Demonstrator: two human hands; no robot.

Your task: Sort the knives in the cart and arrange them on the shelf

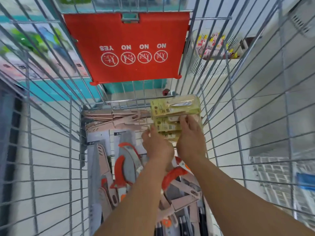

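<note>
I look down into a wire cart (56, 126). At its far right corner lies a stack of green-carded packaged knives (172, 109). My left hand (156, 145) grips the stack's near left edge, and my right hand (190, 137) holds it from the right with fingers over the top packs. Pink-handled knives (117, 120) lie in a row at the far left. Grey blades with orange handles (126, 160) cover the cart's middle. Black-handled knives (184, 223) lie at the near end, partly hidden by my arms.
A red child-seat flap (129, 46) with NO and YES signs hangs on the cart's far wall. Shelves with coloured boxes (39, 53) show through the left wires. A white basket (216, 53) of small items stands beyond the right wires, above pale floor tiles.
</note>
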